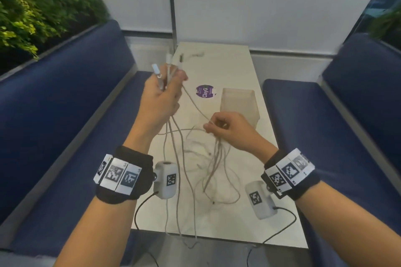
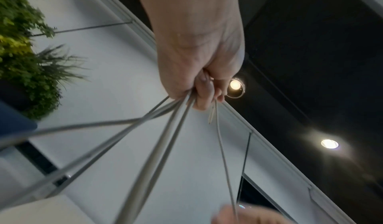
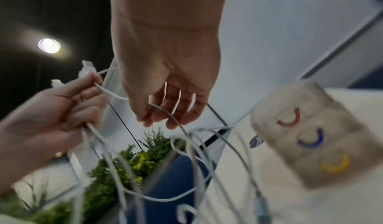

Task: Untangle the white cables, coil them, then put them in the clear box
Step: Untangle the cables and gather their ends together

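Note:
My left hand [image 1: 161,95] is raised above the table and grips a bundle of white cables [image 1: 195,158] just below their plugs [image 1: 168,65], which stick up out of the fist. In the left wrist view the strands [image 2: 165,137] fan out of the left hand [image 2: 199,86]. My right hand [image 1: 225,129] is lower and to the right, its fingers curled round several strands; the right wrist view shows a cable [image 3: 176,121] running through the right hand [image 3: 165,112]. The remaining cable hangs in a loose tangle onto the table and over its near edge. The clear box [image 1: 238,104] stands just beyond my right hand.
The narrow white table [image 1: 217,67] runs between two blue benches [image 1: 65,115]. A purple round sticker [image 1: 205,91] lies left of the box. One more cable end [image 1: 196,54] rests at the far end. Green plants [image 1: 32,11] rise behind the left bench.

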